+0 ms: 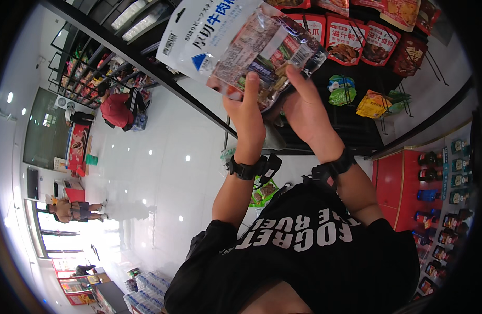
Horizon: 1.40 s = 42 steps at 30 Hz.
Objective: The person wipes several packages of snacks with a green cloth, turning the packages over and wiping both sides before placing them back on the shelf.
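Observation:
Both hands grip a large plastic snack pouch (213,41) at its lower edge, in front of the hanging goods. It has a white top with a hang slot, a blue triangle, printed writing, a barcode and a glossy part showing small wrapped pieces. My left hand (246,119) has its thumb flat on the printed face. The thumb of my right hand (307,114) lies on the lower right corner; the fingers of both hands are mostly hidden beneath. Black straps with small devices circle both wrists. Just past the pouch hang red snack bags (345,39) on metal hooks.
Blue-green packets (341,91) and a yellow packet (373,104) hang on the black rack. A black shelf post (146,66) runs diagonally on the left. Bottles (427,195) line shelves at right. A person in red (117,110) crouches across the tiled floor (166,165); others stand farther off.

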Tool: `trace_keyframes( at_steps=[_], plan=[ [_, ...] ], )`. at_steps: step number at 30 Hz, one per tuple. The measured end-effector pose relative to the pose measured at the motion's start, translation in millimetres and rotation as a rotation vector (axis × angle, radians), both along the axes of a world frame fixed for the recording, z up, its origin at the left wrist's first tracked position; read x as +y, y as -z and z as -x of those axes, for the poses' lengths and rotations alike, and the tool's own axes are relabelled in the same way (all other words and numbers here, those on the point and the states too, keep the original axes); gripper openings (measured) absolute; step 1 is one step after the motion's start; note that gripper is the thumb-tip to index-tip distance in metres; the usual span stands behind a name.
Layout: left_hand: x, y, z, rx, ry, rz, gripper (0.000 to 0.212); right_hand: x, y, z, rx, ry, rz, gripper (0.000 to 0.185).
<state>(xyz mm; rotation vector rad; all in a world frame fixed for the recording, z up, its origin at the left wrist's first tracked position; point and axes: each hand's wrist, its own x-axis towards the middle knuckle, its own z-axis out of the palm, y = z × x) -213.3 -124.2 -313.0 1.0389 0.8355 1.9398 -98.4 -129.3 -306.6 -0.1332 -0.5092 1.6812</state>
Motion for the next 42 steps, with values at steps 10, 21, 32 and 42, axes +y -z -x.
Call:
trace_keyframes(
  at_steps=[10,21,32,42],
  plan=[
    [-7.6,10.6,40.1,-0.176,0.241,0.134,0.048,17.4,9.9,-2.8,-0.295,0.247,-0.064,0.041],
    [-37.9,-11.9,54.6,0.271,-0.248,-0.078,0.026,18.1,33.6,-6.5,-0.730,0.375,-0.037,0.077],
    [-36.9,-0.9,37.1,0.796,0.161,-0.217,0.033,-1.5,45.8,-6.5,-0.640,-0.087,-0.309,0.047],
    [-11.4,17.5,78.8,0.801,-0.468,-0.005,0.047,9.3,51.5,-16.5,-0.765,0.155,-0.231,0.040]
  ],
)
